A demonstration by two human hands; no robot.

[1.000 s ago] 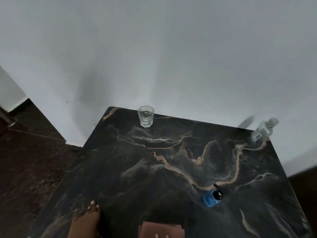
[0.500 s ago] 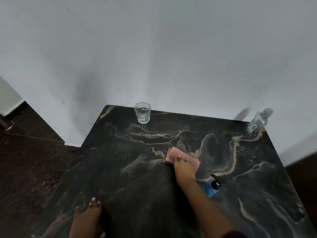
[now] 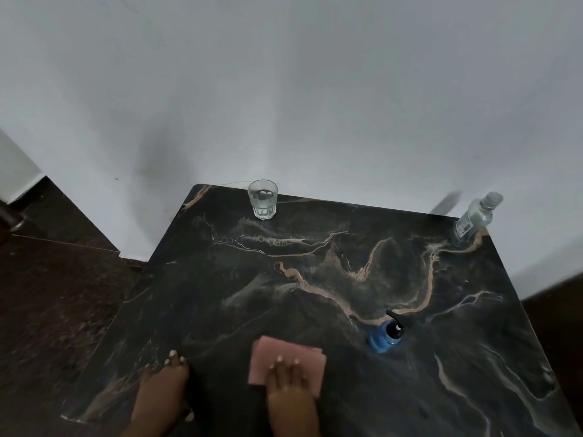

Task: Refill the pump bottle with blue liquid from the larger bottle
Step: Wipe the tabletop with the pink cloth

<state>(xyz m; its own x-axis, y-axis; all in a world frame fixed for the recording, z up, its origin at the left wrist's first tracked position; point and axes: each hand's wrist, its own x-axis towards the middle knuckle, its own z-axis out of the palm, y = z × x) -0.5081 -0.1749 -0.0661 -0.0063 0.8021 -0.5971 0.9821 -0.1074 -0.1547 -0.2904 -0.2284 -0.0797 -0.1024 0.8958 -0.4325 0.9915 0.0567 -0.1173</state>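
Pump bottle (image 3: 386, 336): no legible label.

dim, flat light | soft shadow on wall (image 3: 151, 159) | wide-angle bending at edges | slight blur

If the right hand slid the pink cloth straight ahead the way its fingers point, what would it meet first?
Probably nothing soon: the right hand on the pink cloth points across bare marble table. The glass sits far ahead, slightly left; the blue pump bottle stands off right.

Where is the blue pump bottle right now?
In the head view, the blue pump bottle stands right of centre on the table, just beyond the pink cloth.
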